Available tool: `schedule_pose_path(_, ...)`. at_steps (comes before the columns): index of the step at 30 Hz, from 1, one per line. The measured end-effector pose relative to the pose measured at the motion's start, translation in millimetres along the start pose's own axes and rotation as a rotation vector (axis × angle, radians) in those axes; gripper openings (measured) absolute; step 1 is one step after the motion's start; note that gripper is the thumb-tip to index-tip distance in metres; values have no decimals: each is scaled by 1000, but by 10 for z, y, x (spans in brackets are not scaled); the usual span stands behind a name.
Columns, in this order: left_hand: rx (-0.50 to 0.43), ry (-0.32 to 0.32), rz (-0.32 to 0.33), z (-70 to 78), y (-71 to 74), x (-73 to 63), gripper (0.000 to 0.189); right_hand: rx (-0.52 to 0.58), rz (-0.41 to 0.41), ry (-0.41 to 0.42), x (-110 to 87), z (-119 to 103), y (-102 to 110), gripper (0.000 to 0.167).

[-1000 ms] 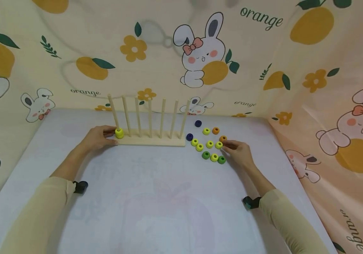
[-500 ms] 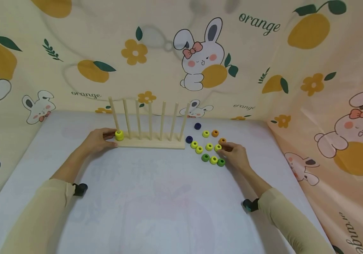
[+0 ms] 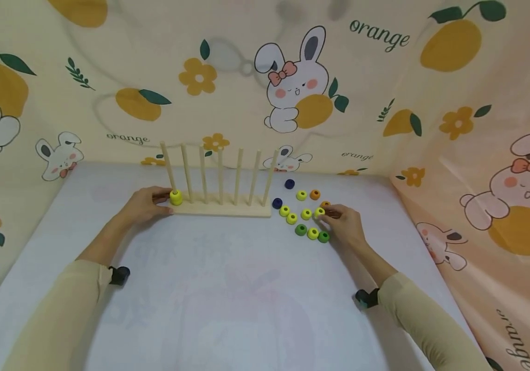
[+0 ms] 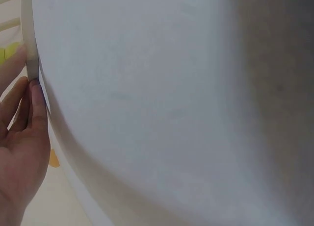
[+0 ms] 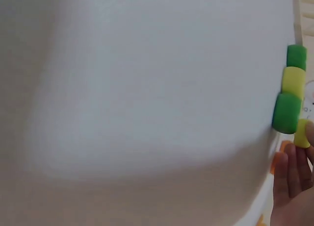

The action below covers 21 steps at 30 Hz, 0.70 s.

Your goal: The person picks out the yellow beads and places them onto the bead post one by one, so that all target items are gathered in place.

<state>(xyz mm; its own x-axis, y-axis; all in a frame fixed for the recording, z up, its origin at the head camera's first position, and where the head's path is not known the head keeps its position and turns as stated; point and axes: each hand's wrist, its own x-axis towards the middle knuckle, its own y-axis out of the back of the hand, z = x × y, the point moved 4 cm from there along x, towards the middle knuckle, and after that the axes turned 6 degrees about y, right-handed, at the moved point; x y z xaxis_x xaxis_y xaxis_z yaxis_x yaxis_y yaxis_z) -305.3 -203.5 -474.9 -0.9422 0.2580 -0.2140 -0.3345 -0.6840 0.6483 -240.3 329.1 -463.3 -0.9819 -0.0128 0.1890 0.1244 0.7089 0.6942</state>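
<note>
In the head view a wooden peg rack (image 3: pixel 228 208) with a row of upright pegs stands toward the back of the table. Its leftmost peg carries yellow beads (image 3: pixel 176 198), stacked at the bottom. My left hand (image 3: pixel 143 205) grips the left end of the rack's base; the left wrist view has the thumb on one side of the base (image 4: pixel 29 39) and the fingers on the other. To the right of the rack, my right hand (image 3: pixel 346 224) pinches a yellow bead (image 3: pixel 319 212) among the loose ones. That bead (image 5: pixel 300 134) is partly hidden by the thumb in the right wrist view.
Around the right hand lie several loose beads: green (image 3: pixel 300 230), yellow (image 3: pixel 306 214), orange (image 3: pixel 315 195) and dark blue (image 3: pixel 277 203). A printed cloth (image 3: pixel 228 113) rises behind the white table (image 3: pixel 228 299) and along its sides.
My right hand has shifted slightly left and taken the yellow bead between its fingers, and the bead now sits a little higher. The left hand stays on the rack. The head view has tilted slightly.
</note>
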Motion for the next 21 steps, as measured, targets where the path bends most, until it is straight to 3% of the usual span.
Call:
schedule_pose_path(4, -8, -3, -5, -8, 6, 12, 71, 60, -2, -6, 12, -92, 48, 30)
schedule_pose_path(14, 11, 24, -8, -36, 7, 26, 70, 155, -18, 106, 171, -327, 125, 34)
schedule_pose_path(21, -21, 36, -14, -22, 5, 24, 70, 231, -20, 100, 296, -519, 201, 31)
